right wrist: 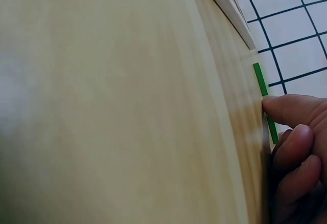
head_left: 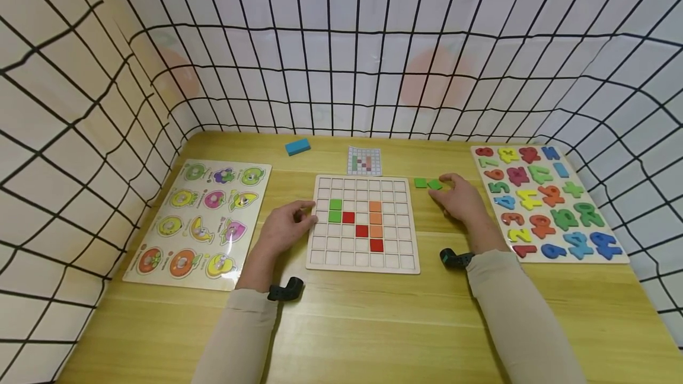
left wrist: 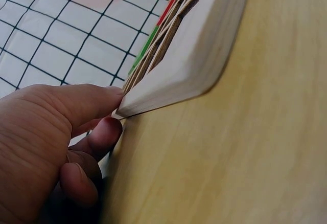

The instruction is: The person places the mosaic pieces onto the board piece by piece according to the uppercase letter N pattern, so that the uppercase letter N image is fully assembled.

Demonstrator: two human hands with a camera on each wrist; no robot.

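Observation:
A square wooden grid board (head_left: 325, 259) lies on the table, with green, red and orange tiles set in some cells. Beside its left edge is my left hand (head_left: 285, 229); the thumb and index fingertips touch that edge and stand apart. In the left wrist view, a fingertip rests at the board's pale corner (left wrist: 168, 83), the other fingers loosely bent. My right hand (head_left: 460, 200) pinches a turned green tile (head_left: 434, 184) between thumb and index finger, low at the table. Another green tile (head_left: 420, 183) lies just left of it.
A small printed pattern card (head_left: 364, 161) lies behind the board, and a blue block (head_left: 297, 147) sits farther left. A fruit puzzle board (head_left: 178, 227) is at the left, a number puzzle board (head_left: 539, 242) at the right. Black wire mesh (head_left: 352, 70) encloses the back and sides.

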